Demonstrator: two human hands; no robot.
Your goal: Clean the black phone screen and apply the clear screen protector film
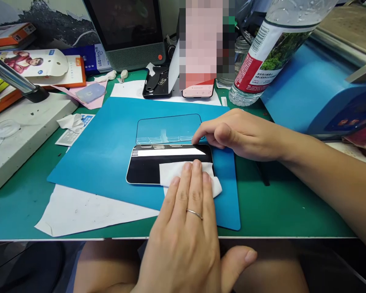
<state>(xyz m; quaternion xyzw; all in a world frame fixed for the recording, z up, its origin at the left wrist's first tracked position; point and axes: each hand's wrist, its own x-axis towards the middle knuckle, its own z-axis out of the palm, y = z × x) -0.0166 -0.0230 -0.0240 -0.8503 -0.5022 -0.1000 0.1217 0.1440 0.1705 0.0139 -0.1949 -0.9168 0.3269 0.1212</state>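
Note:
A phone (146,171) lies face up on the blue mat (103,134), its dark screen carrying a bright white reflection. My left hand (186,215), wearing a ring, presses a folded white wipe (171,171) flat on the screen's near right part; its fingers are straight and the thumb stands out to the side. From the right, my right hand (232,132) rests its bent index fingertip at the phone's far edge, with the thumb loose and nothing seen in its fingers. Just behind the phone lies a clear screen protector (152,128) with a dark outline, close to that fingertip.
At the back stand a speaker with a screen (137,59), a lit phone (198,88), a black case (157,83) and a tilted water bottle (259,61). A white slab (33,126) borders the left; a blue machine (305,89) borders the right. White paper (94,211) sticks out under the mat.

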